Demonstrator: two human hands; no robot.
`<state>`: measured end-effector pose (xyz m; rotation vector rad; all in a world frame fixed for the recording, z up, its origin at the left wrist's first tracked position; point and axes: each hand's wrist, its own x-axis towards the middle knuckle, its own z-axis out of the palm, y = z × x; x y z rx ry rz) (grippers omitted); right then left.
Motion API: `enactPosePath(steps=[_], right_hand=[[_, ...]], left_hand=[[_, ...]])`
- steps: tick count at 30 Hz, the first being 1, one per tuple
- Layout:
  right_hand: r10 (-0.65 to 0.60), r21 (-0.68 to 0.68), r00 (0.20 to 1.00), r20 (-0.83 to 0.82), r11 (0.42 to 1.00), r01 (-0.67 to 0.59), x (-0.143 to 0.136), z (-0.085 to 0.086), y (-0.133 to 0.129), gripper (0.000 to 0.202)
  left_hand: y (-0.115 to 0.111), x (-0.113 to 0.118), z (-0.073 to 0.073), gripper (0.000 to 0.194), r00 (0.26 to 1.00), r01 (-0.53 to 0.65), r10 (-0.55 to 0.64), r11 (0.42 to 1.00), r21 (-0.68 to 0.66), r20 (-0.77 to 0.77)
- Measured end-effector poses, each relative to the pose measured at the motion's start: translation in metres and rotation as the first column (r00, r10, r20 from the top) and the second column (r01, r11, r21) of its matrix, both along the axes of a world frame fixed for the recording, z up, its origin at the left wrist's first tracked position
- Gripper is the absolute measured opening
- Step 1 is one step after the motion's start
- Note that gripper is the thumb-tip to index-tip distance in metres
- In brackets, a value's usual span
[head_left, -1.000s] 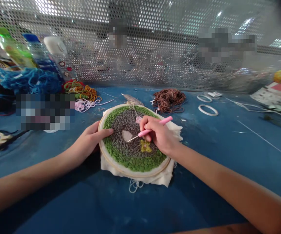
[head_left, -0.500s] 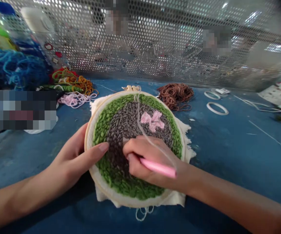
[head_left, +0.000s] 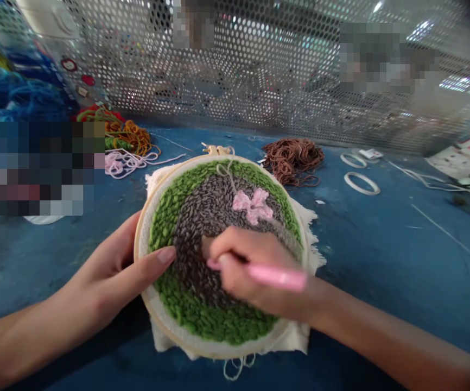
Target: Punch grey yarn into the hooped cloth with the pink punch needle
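Head view, hoop centre frame. I see the round embroidery hoop (head_left: 196, 352) over the table (head_left: 381, 271), stitched face toward me, white cloth (head_left: 292, 341) sticking out past its rim. Green stitching (head_left: 218, 330) forms the outer band, grey stitching (head_left: 190, 260) the middle, pink flower (head_left: 254, 205) at upper right, small bare patch beside the right hand (head_left: 255, 260).

Left hand (head_left: 105, 288): I have it clamped on the hoop's left edge, thumb lying across onto the green; its other fingers go behind, mostly hidden from me.

Right hand: blurred, fingers closed round a pink pen-like tool (head_left: 278, 276), back end pointing right. I can't make out the tip, so can't tell if it touches the work. Pale strand (head_left: 229, 171) hangs down from the hoop's top toward the flower.

Around: brown yarn (head_left: 292, 160) just behind the hoop on the right, white ring (head_left: 363, 192) farther right; pale pink yarn (head_left: 116, 163), orange yarn (head_left: 137, 138) and blue yarn (head_left: 19, 95) on the left. Perforated screen (head_left: 259, 92) stands behind.
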<state>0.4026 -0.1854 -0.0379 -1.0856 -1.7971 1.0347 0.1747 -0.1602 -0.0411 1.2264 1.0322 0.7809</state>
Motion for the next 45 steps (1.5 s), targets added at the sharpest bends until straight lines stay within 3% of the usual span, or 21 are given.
enactPosePath(steps=[2,3,6,9,12,15,17,20,23,25,28,30,32,35,38,41,43,45], right_hand=[[0.032,0.057,0.997,0.07,0.998,-0.036,-0.003,0.0,0.0,0.007],[0.014,0.017,0.999,0.038,1.0,-0.014,-0.002,-0.001,0.001,0.008],[-0.133,-0.198,0.966,-0.222,0.976,0.088,0.007,-0.003,0.006,0.018],[-0.223,-0.268,0.905,-0.361,0.955,0.129,0.014,-0.004,0.008,0.02],[-0.181,-0.224,0.947,-0.264,0.967,0.123,0.007,-0.001,0.004,0.018],[-0.032,0.017,0.999,-0.031,0.999,0.032,-0.005,0.002,0.002,0.009],[-0.004,0.055,1.0,0.025,0.998,0.002,-0.007,0.002,0.004,0.007],[-0.157,-0.214,0.952,-0.264,0.972,0.1,0.001,-0.003,0.011,0.018],[-0.291,-0.303,0.855,-0.429,0.938,0.167,0.009,-0.006,0.014,0.023],[-0.264,-0.272,0.893,-0.366,0.947,0.169,0.007,-0.004,0.012,0.021],[-0.121,-0.076,0.984,-0.133,0.991,0.111,-0.004,0.002,0.005,0.013],[-0.044,0.023,0.999,-0.03,0.999,0.045,-0.008,0.005,0.004,0.008],[-0.033,-0.032,0.994,-0.104,0.999,0.03,-0.005,0.003,0.006,0.011],[-0.15,-0.175,0.917,-0.371,0.98,0.09,0.004,-0.003,0.013,0.025],[-0.222,-0.164,0.858,-0.464,0.973,0.163,0.009,-0.007,0.015,0.03],[-0.206,-0.064,0.923,-0.326,0.979,0.196,0.003,-0.002,0.009,0.03],[-0.132,0.067,0.981,-0.139,0.987,0.143,-0.005,0.002,0.005,0.022],[-0.063,0.108,0.998,-0.02,0.992,0.065,-0.009,0.004,0.004,0.01]], left_hand=[[-0.001,-0.001,0.0,0.06,1.0,0.008,-0.008,1.0,-0.014,0.016],[-0.001,-0.001,0.0,0.06,1.0,0.011,-0.011,1.0,-0.018,0.018],[0.001,-0.002,-0.003,0.061,1.0,0.02,-0.02,1.0,-0.011,0.015],[0.004,-0.002,-0.007,0.061,0.999,0.031,-0.031,0.999,-0.009,0.016],[0.006,-0.005,-0.01,0.062,0.998,0.059,-0.059,0.998,0.012,0.032],[0.006,-0.01,-0.013,0.07,0.992,0.096,-0.1,0.994,0.056,0.073],[0.007,-0.012,-0.014,0.072,0.988,0.12,-0.124,0.991,0.051,0.088],[0.009,-0.012,-0.015,0.07,0.982,0.154,-0.157,0.988,0.032,0.102],[0.009,-0.01,-0.013,0.07,0.979,0.172,-0.175,0.984,0.042,0.1],[0.007,-0.009,-0.012,0.069,0.981,0.167,-0.172,0.984,0.056,0.094],[0.001,-0.009,-0.011,0.067,0.99,0.095,-0.103,0.991,0.09,0.092],[0.0,-0.009,-0.011,0.064,0.995,0.056,-0.065,0.993,0.106,0.081],[0.001,-0.008,-0.011,0.062,0.994,0.074,-0.083,0.989,0.126,0.067],[0.004,-0.005,-0.011,0.059,0.989,0.132,-0.141,0.977,0.167,0.045],[0.005,-0.005,-0.01,0.055,0.988,0.142,-0.153,0.967,0.211,0.035],[0.002,-0.005,-0.009,0.052,0.987,0.142,-0.156,0.954,0.262,0.03],[0.001,-0.005,-0.009,0.054,0.989,0.135,-0.148,0.949,0.286,0.024],[0.001,-0.005,-0.009,0.055,0.989,0.132,-0.144,0.949,0.288,0.02]])
